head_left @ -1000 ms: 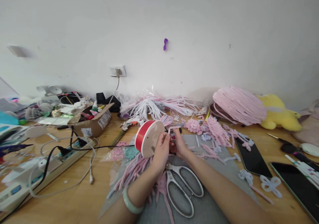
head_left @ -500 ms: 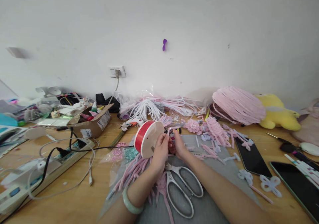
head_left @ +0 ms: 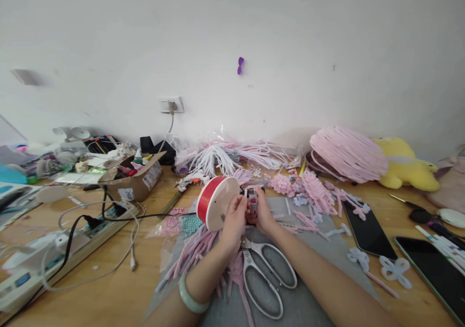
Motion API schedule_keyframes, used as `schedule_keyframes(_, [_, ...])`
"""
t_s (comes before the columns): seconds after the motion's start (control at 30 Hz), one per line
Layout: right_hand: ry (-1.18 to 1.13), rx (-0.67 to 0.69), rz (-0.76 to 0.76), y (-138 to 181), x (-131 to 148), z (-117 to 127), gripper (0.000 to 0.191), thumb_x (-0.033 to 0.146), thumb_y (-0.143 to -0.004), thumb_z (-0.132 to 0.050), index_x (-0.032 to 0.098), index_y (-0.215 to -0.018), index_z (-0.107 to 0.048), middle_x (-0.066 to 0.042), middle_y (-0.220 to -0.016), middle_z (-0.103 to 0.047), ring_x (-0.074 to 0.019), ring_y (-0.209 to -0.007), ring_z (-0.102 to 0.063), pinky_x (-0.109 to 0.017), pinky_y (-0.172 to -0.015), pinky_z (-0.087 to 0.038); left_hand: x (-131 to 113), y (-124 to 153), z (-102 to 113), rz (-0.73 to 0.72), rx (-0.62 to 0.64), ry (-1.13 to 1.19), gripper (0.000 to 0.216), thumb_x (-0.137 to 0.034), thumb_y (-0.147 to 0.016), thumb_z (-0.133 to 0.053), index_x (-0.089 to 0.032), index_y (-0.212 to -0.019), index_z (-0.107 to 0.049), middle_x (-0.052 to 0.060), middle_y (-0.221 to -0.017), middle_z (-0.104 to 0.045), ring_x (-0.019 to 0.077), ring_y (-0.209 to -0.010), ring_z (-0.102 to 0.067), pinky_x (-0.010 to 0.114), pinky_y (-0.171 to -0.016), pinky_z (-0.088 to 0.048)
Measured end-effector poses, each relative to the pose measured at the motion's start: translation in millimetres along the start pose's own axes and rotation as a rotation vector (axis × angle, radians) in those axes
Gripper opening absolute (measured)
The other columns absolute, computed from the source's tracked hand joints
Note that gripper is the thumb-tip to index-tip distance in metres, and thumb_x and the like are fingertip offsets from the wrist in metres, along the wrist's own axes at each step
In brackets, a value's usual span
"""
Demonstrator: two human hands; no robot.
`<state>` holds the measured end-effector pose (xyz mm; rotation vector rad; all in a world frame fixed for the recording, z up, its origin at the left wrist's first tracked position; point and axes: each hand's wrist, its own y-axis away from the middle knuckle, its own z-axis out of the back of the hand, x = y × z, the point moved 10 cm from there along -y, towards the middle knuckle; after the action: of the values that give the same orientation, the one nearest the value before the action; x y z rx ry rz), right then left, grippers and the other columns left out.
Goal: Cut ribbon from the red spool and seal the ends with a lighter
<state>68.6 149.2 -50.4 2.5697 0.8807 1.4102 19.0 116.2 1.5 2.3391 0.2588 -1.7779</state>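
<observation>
Two hands meet over the middle of the bench [head_left: 109,288], above a grey mat [head_left: 308,288]. The right hand [head_left: 262,215] has its fingers clamped on a small pink-and-white object [head_left: 253,198], held upright. The left hand [head_left: 234,218] curls beside it, against the red ribbon spool [head_left: 212,201], though I cannot tell whether its fingers pinch anything. Scissors [head_left: 267,276] lie under the wrists, toward the near edge.

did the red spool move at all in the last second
No. The spool keeps its place, up and left of the scissors, which lie on the mat as in both earlier pictures.
</observation>
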Motion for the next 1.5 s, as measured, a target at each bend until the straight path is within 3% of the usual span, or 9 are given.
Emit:
schedule_keyframes(0.27, [-0.005, 0.119, 0.151, 15.9, 10.1, -7.7, 0.028, 0.035, -0.057, -0.072, 0.014, -0.065, -0.056, 0.004, -0.054, -0.048, -0.0014, -0.038, -0.029, -0.015, -0.036, -0.016, -3.3, 0.5, 10.5, 0.017, -0.039, 0.124, 0.034, -0.048, -0.063, -0.063, -0.019, -0.074, -0.05, -0.006, -0.058, -0.045, 0.0074, -0.05, -0.043, 0.019, -0.048, -0.034])
schedule_keyframes(0.53, [-0.006, 0.11, 0.225, 19.2, 28.7, -8.7, 0.024, 0.033, -0.06, -0.068, 0.014, -0.062, -0.053, 0.004, -0.056, -0.049, -0.0014, -0.038, -0.028, -0.015, -0.036, -0.013, -1.2, 1.5, 7.3, 0.038, -0.007, 0.14, 0.031, -0.045, -0.065, -0.063, -0.018, -0.075, -0.052, -0.004, -0.064, -0.053, 0.009, -0.053, -0.048, 0.021, -0.053, -0.037])
schedule_keyframes(0.67, [0.043, 0.017, 0.317, 18.8, 48.8, 4.1, 0.028, 0.038, -0.059, -0.066, 0.015, -0.059, -0.049, 0.006, -0.052, -0.045, -0.002, -0.037, -0.027, -0.016, -0.035, -0.013, -5.0, 4.0, 3.0, 0.014, 0.037, -0.087, 0.029, -0.045, -0.072, -0.054, -0.016, -0.071, -0.053, -0.004, -0.059, -0.05, 0.0095, -0.053, -0.045, 0.021, -0.053, -0.035])
schedule_keyframes(0.73, [0.109, -0.039, 0.347, 17.2, 55.8, 11.5, 0.031, 0.04, -0.06, -0.064, 0.015, -0.056, -0.047, 0.006, -0.048, -0.042, -0.0023, -0.037, -0.025, -0.017, -0.035, -0.013, -17.2, 8.2, -2.7, -0.09, 0.085, -0.319, 0.03, -0.044, -0.077, -0.047, -0.016, -0.068, -0.053, -0.004, -0.056, -0.048, 0.0103, -0.052, -0.044, 0.022, -0.052, -0.033])
schedule_keyframes(0.83, [0.259, -0.062, 0.347, 13.5, 60.0, 17.2, 0.032, 0.042, -0.063, -0.06, 0.016, -0.053, -0.044, 0.007, -0.044, -0.036, -0.0033, -0.036, -0.025, -0.019, -0.036, -0.013, -50.6, 24.5, -20.2, -0.461, 0.145, -0.816, 0.024, -0.036, -0.081, -0.045, -0.018, -0.073, -0.058, 0.0, -0.065, -0.055, 0.0141, -0.063, -0.049, 0.026, -0.06, -0.035])
schedule_keyframes(0.93, [0.411, -0.007, 0.319, 11.0, 59.8, 14.8, 0.03, 0.039, -0.063, -0.06, 0.016, -0.053, -0.043, 0.008, -0.043, -0.034, -0.0034, -0.037, -0.024, -0.02, -0.037, -0.014, -74.7, 47.7, -35.6, -0.867, 0.064, -1.312, 0.019, -0.028, -0.082, -0.046, -0.021, -0.092, -0.062, 0.005, -0.084, -0.061, 0.0195, -0.08, -0.051, 0.031, -0.069, -0.033])
schedule_keyframes(1.0, [0.503, 0.025, 0.309, 11.1, 60.3, 12.5, 0.028, 0.035, -0.061, -0.062, 0.017, -0.053, -0.042, 0.009, -0.043, -0.033, -0.0032, -0.037, -0.023, -0.02, -0.038, -0.014, -79.3, 53.2, -37.8, -0.986, -0.014, -1.51, 0.023, -0.026, -0.083, -0.046, -0.022, -0.099, -0.06, 0.007, -0.089, -0.061, 0.0212, -0.082, -0.05, 0.033, -0.07, -0.031])
schedule_keyframes(1.27, [0.627, 0.051, 0.25, 10.9, 58.3, 9.4, 0.027, 0.033, -0.059, -0.061, 0.018, -0.053, -0.039, 0.009, -0.041, -0.034, -0.0031, -0.036, -0.023, -0.019, -0.037, -0.013, -70.8, 38.2, -32.2, -0.89, -0.023, -1.709, 0.02, -0.026, -0.084, -0.042, -0.02, -0.083, -0.061, 0.007, -0.088, -0.059, 0.0237, -0.084, -0.047, 0.036, -0.069, -0.03])
schedule_keyframes(1.5, [0.296, 0.138, 0.082, 15.3, 44.2, 2.2, 0.037, 0.055, -0.066, -0.048, 0.019, -0.061, -0.042, 0.01, -0.041, -0.026, -0.0035, -0.033, -0.016, -0.017, -0.034, -0.007, -65.8, 26.0, -23.8, -0.668, 0.067, -1.375, 0.015, -0.021, -0.078, -0.047, -0.019, -0.069, -0.058, 0.005, -0.077, -0.059, 0.0216, -0.082, -0.048, 0.034, -0.073, -0.033])
